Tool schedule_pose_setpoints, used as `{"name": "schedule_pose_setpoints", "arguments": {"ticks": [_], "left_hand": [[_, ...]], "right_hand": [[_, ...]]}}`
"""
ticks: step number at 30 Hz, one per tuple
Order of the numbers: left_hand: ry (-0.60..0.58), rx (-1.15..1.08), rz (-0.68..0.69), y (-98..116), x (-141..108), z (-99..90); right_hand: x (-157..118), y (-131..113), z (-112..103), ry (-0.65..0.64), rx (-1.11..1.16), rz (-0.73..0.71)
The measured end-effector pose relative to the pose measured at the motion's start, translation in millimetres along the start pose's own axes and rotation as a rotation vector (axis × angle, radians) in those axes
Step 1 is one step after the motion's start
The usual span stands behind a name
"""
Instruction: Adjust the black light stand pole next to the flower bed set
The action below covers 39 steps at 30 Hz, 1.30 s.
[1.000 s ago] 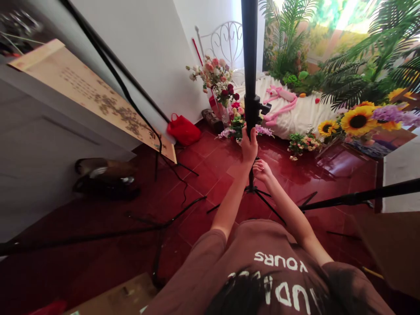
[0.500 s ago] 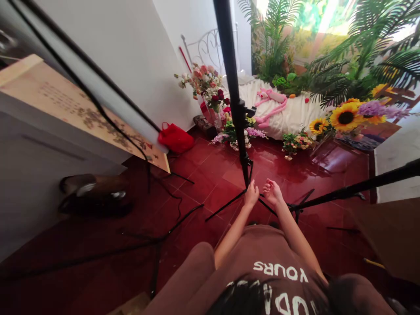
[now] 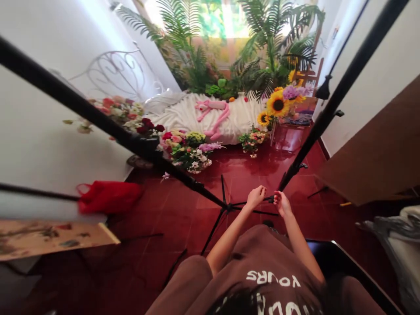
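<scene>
My left hand [image 3: 256, 197] is held out in front of my brown shirt, its fingers bent and drawn together at the tips. Just to its right, my right hand [image 3: 282, 204] has its fingers curled in toward the left one. A small gap parts the two hands. Anything in the fingers is too small to make out. Behind and below the hands are the thin black legs of a light stand [image 3: 229, 206] on the red tile floor. A second black stand pole [image 3: 306, 151] rises to the right, close behind my right hand.
Ahead, a pink plush toy [image 3: 215, 110] lies on white draped cloth [image 3: 183, 107]. Flower bunches [image 3: 190, 151], sunflowers [image 3: 278, 105] and palm plants [image 3: 269, 48] surround it. A red bag [image 3: 110, 197] and a painted scroll [image 3: 59, 238] are at left, a brown board [image 3: 377, 144] at right.
My view has swung to the right, so the stands and flowers sit further left and a second pole shows at right. My hands stay close together, the left one's fingers more bent.
</scene>
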<state>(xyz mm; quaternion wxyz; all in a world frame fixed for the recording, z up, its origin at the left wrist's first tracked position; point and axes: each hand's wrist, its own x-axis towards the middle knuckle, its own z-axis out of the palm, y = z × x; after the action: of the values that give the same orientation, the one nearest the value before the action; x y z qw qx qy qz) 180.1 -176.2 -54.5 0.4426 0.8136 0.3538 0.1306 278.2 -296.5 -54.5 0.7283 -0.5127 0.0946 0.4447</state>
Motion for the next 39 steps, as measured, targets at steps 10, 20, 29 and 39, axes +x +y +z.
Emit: {"name": "schedule_pose_setpoints", "arguments": {"ticks": [10, 20, 29, 39], "left_hand": [[0.015, -0.448, 0.416, 134, 74, 40.7], [-0.076, -0.646, 0.361, 160, 97, 60.2], [-0.017, -0.683, 0.398, 152, 99, 67.8], [0.089, -0.721, 0.387, 152, 101, 81.0]], "right_hand": [[25, -125, -29, 0.117, -0.074, -0.33], [53, -220, -43, -0.227, -0.576, -0.309], [56, -262, -40, -0.607, -0.939, 0.03], [68, -252, -48, -0.518, -1.153, -0.426]]}}
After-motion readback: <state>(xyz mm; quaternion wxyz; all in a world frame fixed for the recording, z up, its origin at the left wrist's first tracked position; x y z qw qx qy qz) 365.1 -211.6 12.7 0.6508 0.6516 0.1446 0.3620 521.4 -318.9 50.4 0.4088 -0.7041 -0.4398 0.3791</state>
